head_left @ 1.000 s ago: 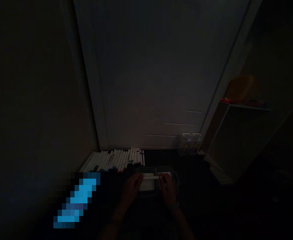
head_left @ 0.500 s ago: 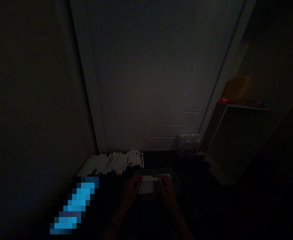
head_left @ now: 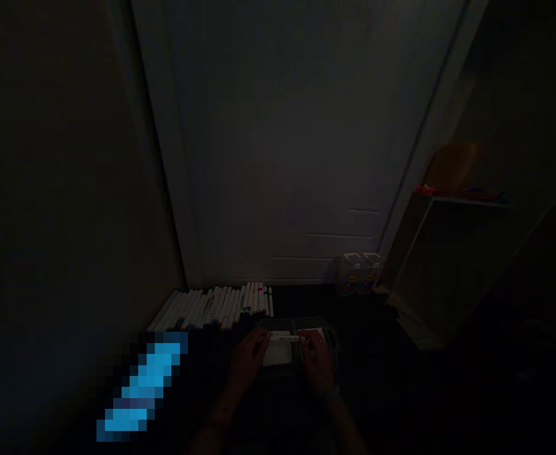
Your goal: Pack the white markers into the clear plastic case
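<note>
The scene is very dark. My left hand [head_left: 248, 360] and my right hand [head_left: 318, 361] pinch the two ends of a white marker [head_left: 286, 339] held crosswise between them. Below the marker sits a dark box [head_left: 335, 344] with something white on its left side and something red on its right. A row of several white markers [head_left: 216, 304] lies side by side on the floor just beyond my left hand.
A pale door [head_left: 297, 158] rises behind the markers. Two small containers [head_left: 361, 273] stand at its foot on the right. A low white shelf unit [head_left: 439, 265] with an orange object [head_left: 453, 167] on top is at the right. A blue glowing strip [head_left: 143, 388] lies at the lower left.
The view has darkened and shifted slightly. Both hands have stayed on the white marker over the box, with barely any movement.
</note>
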### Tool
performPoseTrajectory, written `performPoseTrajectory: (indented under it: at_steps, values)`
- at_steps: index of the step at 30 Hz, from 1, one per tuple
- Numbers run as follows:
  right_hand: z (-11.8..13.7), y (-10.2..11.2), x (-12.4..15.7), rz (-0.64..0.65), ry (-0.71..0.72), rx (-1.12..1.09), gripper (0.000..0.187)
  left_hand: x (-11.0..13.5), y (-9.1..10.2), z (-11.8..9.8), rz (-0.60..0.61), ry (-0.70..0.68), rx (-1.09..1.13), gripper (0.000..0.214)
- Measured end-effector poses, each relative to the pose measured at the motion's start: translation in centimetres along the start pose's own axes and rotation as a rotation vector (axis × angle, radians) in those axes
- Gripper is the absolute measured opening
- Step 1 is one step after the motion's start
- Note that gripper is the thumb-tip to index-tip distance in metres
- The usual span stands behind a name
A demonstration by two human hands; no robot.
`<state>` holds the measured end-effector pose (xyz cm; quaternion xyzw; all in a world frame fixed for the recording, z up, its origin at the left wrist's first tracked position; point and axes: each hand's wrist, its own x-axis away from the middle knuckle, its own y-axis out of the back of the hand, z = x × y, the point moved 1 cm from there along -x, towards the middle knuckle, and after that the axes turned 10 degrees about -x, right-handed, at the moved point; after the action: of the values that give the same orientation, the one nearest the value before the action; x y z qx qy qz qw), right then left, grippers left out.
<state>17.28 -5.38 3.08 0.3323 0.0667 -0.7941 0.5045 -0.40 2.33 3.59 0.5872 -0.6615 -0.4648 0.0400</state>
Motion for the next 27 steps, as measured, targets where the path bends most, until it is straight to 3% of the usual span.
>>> performPoseTrajectory:
  at_steps: [10,19,27]
  values:
    - [-0.5,-0.2,0.2,0.016,-0.011,0.010,0.022,0.2,-0.8,1.2,-0.002,0.013,-0.036,0.031]
    - [-0.3,-0.4,0.0,0.000,0.000,0.030,0.023,0.0,-1.5,3.0,-0.074,-0.085,-0.202,0.032]
    - [0.5,-0.3,-0.1,0.054,0.038,0.144,0.019,-0.6,-2.1,3.8,-0.025,-0.220,-0.179,0.035]
